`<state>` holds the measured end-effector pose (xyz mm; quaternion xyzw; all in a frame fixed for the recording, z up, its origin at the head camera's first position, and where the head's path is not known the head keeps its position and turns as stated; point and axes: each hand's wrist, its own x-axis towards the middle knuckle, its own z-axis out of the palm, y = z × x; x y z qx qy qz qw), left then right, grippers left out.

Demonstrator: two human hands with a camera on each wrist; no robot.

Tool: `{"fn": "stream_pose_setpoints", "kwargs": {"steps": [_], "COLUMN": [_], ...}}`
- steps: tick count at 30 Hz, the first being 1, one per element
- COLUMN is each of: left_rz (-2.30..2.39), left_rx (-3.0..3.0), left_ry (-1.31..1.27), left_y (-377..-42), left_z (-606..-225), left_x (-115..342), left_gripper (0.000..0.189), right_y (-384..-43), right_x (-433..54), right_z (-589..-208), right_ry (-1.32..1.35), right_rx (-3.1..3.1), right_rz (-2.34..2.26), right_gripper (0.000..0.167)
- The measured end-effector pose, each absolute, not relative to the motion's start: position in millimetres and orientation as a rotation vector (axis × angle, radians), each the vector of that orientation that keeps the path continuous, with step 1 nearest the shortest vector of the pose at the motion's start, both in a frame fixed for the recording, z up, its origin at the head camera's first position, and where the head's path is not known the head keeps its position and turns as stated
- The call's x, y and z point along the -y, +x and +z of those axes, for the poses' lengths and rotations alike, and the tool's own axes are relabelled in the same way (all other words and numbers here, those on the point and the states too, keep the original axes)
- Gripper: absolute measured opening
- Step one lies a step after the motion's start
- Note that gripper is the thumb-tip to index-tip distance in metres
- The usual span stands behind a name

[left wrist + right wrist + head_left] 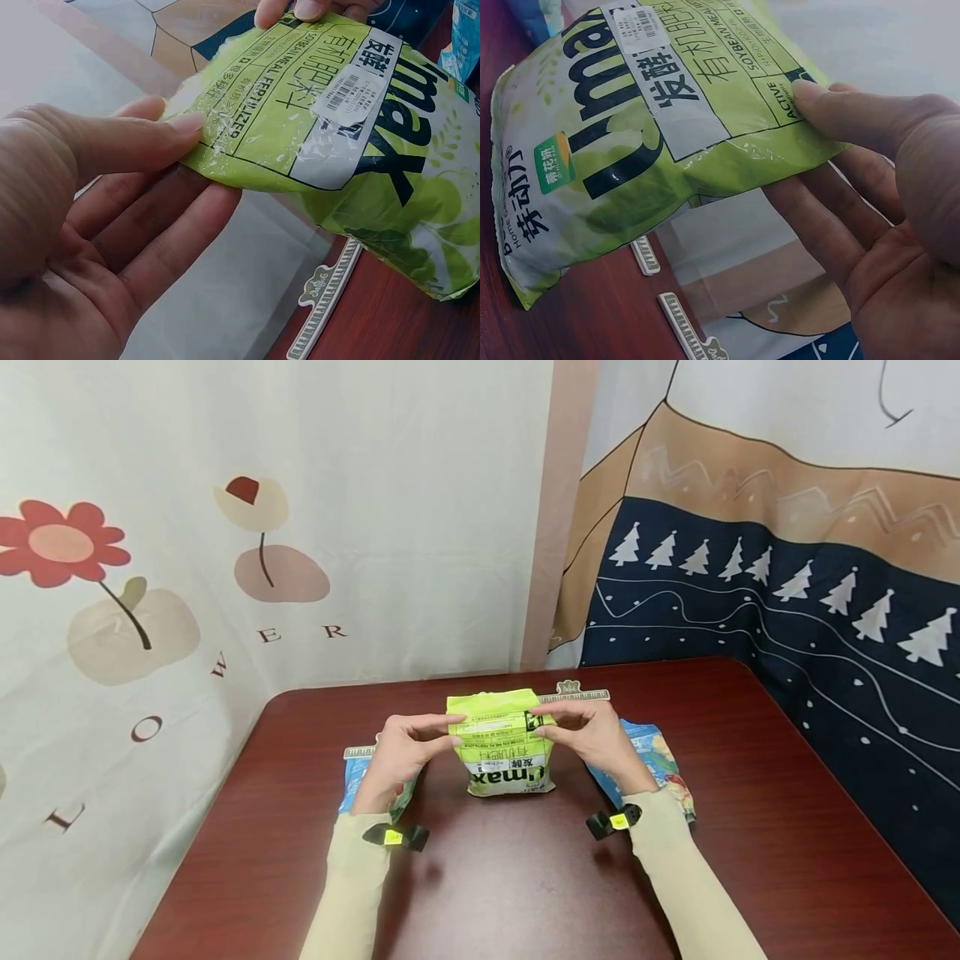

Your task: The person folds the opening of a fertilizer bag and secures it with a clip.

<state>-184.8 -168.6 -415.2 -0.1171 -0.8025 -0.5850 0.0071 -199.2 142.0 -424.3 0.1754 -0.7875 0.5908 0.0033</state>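
A green and white bag of soybean meal fertilizer (510, 768) is upright in the middle of the table, its print upside down in the head view. My left hand (397, 756) pinches the bag's upper left edge between thumb and fingers. At the upper right edge, my right hand (596, 739) pinches it the same way. The thumb (142, 139) lies on the printed front in the left wrist view, with fingers behind. A white barcode label (350, 95) is stuck on the front. Behind the bag lies a white bag clip (573, 695), partly hidden.
A blue bag (354, 781) is beside my left forearm, with another white clip (360, 751) at its top. A second blue bag (663, 764) lies beyond my right wrist. The dark red table (495, 885) meets hanging printed curtains (420, 527) at the back.
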Motion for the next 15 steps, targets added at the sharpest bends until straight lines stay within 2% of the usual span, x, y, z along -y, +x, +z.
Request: {"fn": "stream_pose_setpoints", "kwargs": {"steps": [7,15], "left_rz": [-1.854,-1.632], "left_rx": [2.551,2.595], "left_ry": [-0.368,-0.442], "left_y": [-182.5,-182.9], "left_z": [-412.8,-412.4], "left_x": [167.2,166.5], "left_gripper": [0.034,0.02], "right_y": [-198.5,-198.2], "right_x": [-144.0,-144.8], "right_z": [-423.8,-420.8], "right_ry": [0.524,0.602], "right_rx": [2.491,2.508], "right_rz": [1.793,1.667], "right_gripper": [0.029,0.018]}}
